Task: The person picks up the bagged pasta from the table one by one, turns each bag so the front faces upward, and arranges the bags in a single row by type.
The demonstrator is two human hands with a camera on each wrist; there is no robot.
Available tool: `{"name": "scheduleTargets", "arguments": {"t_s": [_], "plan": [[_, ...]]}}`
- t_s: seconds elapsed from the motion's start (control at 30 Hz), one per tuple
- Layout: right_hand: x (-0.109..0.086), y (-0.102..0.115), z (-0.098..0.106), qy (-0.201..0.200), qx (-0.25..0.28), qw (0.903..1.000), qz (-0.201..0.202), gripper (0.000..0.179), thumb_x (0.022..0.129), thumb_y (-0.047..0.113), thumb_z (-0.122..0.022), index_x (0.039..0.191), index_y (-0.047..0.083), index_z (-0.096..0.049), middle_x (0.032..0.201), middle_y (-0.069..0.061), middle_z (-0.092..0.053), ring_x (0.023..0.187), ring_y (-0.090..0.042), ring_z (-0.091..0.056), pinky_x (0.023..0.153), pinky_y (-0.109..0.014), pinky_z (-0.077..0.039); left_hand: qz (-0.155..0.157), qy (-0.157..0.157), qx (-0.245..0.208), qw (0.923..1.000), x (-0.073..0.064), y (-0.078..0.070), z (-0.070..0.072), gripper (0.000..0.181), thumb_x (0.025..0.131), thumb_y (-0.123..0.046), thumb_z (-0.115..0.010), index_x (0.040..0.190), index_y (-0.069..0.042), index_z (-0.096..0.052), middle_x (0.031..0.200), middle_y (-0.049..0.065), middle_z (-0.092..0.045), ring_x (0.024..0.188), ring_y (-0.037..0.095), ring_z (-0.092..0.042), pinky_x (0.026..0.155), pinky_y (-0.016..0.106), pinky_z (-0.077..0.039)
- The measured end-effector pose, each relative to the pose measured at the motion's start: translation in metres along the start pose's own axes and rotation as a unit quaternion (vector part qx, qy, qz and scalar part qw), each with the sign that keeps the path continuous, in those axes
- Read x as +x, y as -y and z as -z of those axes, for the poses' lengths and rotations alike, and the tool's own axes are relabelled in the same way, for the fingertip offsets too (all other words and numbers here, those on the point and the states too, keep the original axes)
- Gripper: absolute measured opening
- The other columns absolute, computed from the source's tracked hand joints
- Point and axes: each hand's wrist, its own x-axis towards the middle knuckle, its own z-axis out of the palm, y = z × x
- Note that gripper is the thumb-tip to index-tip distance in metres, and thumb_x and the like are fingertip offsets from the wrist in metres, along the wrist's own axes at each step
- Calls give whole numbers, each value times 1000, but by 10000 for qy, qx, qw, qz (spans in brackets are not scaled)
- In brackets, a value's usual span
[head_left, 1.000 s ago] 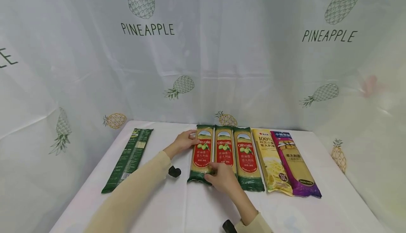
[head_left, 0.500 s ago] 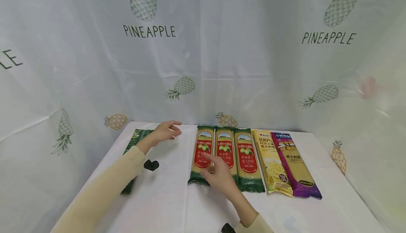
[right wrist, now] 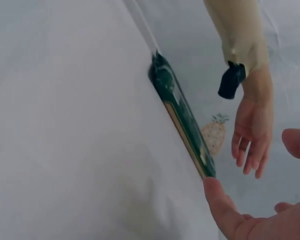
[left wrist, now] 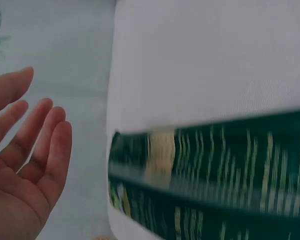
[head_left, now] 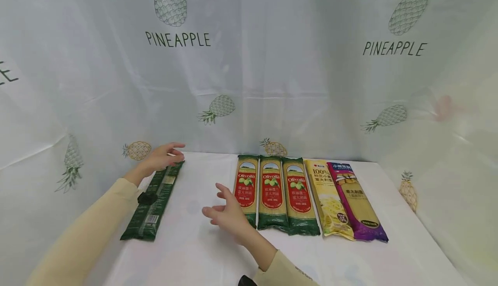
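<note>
My left hand hovers at the far end of a green pasta packet lying back side up on the left. Its fingers are spread and hold nothing; in the left wrist view the hand stands apart from the packet. Over the middle of the table, my right hand is in the air with fingers loosely bent and nothing in them. Just beyond it lie three green and gold Olivoila spaghetti packets, the left one, the middle one and the right one, side by side, fronts up.
Right of the row lie a yellow pasta packet and a purple pasta packet, edges close together. A white cloth covers the table. Behind it hangs a pineapple-print curtain, which also runs along both sides.
My left hand has left the leftmost Olivoila packet and moved left to the green packet. My right hand has lifted off the row and shifted left. The packets lie as before.
</note>
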Motion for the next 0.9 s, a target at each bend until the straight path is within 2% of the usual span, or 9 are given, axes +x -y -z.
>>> {"name": "scheduleTargets", "arguments": {"t_s": [0.2,0.4,0.5,0.67,0.77,0.9], "plan": [[8,-6,-34,40,294,9992,-255,85,92,18,-84,164,19,-39,158,-22,-43,110,-23,-71,82,-45,-65,68,-97,512,9986,-18,35,27,70,110,-28,-61,165,0,-29,147,34,-49,128,50,-58,105,61,-51],[12,-12,-56,37,380,9983,-446,85,90,14,-85,163,20,-41,157,-20,-43,101,-23,-73,78,-46,-64,506,-48,1042,9933,-26,59,38,78,107,-30,-68,162,8,-27,141,38,-48,121,46,-60,95,53,-58],[15,-15,-67,42,412,9974,-598,84,90,13,-85,162,21,-42,155,-17,-45,93,-26,-74,78,-47,-64,779,133,939,9924,-29,66,38,84,106,-30,-69,162,9,-22,136,37,-49,116,42,-62,93,48,-59],[17,-16,-81,141,536,9947,-862,82,91,11,-84,161,19,-43,151,-13,-47,85,-34,-74,80,-50,-64,955,587,439,9927,-27,74,37,97,103,-31,-72,164,11,-9,128,33,-53,105,31,-66,87,41,-59],[18,-16,-88,212,727,9928,-928,82,91,8,-83,162,17,-42,153,-14,-46,87,-37,-75,82,-51,-64,1027,818,202,9911,-23,76,36,105,101,-32,-74,163,12,-2,123,26,-62,97,24,-70,83,36,-59],[20,-17,-95,248,843,9916,-949,81,91,6,-82,161,16,-42,154,-14,-47,86,-39,-75,82,-51,-64,1131,1111,56,9873,-21,73,35,105,103,-30,-73,163,11,3,114,21,-69,92,22,-74,81,37,-61]]}}
